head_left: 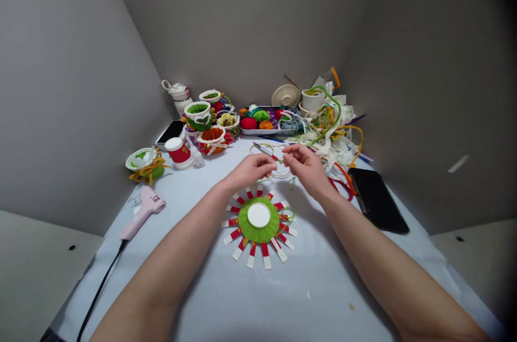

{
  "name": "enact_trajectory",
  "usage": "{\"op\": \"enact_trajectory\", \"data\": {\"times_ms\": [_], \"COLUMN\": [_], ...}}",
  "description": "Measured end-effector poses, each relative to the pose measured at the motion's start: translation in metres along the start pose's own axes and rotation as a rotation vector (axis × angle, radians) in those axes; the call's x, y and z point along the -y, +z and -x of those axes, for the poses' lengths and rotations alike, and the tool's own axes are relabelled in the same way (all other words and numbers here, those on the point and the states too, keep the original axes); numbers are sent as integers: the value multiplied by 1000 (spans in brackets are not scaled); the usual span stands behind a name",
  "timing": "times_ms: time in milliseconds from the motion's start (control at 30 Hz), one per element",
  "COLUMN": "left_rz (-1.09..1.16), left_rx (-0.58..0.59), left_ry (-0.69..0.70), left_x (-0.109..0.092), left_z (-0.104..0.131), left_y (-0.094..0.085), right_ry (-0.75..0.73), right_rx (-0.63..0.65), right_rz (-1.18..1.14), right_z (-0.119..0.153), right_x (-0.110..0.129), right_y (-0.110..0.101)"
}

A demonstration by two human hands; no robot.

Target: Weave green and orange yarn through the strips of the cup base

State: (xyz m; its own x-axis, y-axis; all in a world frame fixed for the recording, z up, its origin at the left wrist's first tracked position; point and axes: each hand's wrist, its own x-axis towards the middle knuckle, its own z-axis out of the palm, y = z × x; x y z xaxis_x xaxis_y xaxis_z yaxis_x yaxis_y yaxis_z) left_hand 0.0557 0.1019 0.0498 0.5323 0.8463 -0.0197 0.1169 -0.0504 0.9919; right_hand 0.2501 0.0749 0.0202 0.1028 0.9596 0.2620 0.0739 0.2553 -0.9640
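My left hand (257,168) is closed in a pinch above the table, left of my right hand (304,167), whose fingertips are also pinched. Thin green yarn (280,162) shows between the two sets of fingertips. Just below them lies a paper cup cut into red-and-white strips (265,249) that fan out flat like rays. Green yarn is wound around its middle as a ring (258,235), and the round white cup base (259,215) faces up. A loose green strand loops over the strips on the right.
A pink glue gun (141,215) with a black cord lies left, near a red-and-white cup (178,153). Yarn-covered baskets (198,117), a tray of yarn balls (248,132) and tangled lace trim (323,140) line the back. A black phone (378,201) lies right.
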Motion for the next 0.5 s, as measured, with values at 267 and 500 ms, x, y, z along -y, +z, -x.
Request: {"op": "enact_trajectory", "data": {"times_ms": [267, 500], "left_rz": [-299, -474], "left_rx": [-155, -317], "left_ry": [-52, -101], "left_x": [17, 30], "left_z": [47, 69], "left_y": [-75, -109], "right_ry": [12, 16], "right_rx": [-316, -430], "right_rz": [59, 102], "right_z": [-3, -1], "right_x": [-20, -28], "right_y": [-52, -80]}}
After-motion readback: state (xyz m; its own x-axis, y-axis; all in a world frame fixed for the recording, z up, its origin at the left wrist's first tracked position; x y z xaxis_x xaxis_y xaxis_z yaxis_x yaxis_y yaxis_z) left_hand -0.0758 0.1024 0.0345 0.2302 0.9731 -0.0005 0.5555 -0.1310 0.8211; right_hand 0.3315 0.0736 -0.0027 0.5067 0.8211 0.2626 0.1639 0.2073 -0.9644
